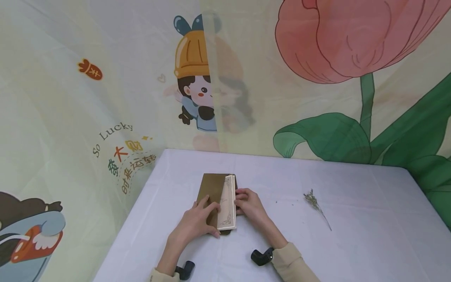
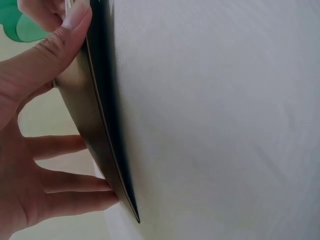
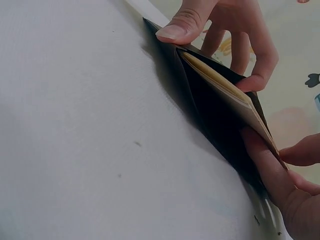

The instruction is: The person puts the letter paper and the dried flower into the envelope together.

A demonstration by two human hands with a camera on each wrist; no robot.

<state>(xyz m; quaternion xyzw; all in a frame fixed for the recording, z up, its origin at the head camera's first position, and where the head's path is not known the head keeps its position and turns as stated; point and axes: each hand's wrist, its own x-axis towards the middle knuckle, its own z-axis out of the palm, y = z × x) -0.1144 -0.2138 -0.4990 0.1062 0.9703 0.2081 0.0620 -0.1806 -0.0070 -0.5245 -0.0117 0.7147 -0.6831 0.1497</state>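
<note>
A brown-gold envelope (image 1: 210, 188) lies on the table with a cream card (image 1: 228, 203) showing at its right-hand opening. Scrollwork decorates the card's corners. My left hand (image 1: 197, 219) holds the envelope, its thumb at the near edge and its other fingers spread over the top. In the right wrist view, the left index finger bends at the envelope's mouth. From the right side my right hand (image 1: 251, 205) pinches the card's edge. One right-hand digit reaches between the card (image 3: 225, 95) and the envelope's dark inner side (image 3: 215, 120); its tip is partly hidden.
A dried flower sprig (image 1: 313, 201) lies to the right on the white-covered table (image 1: 366, 235). Small dark crumbs are scattered between it and the right hand. Printed cloth (image 1: 246, 58) hangs behind and to the left. Black devices are strapped at both wrists.
</note>
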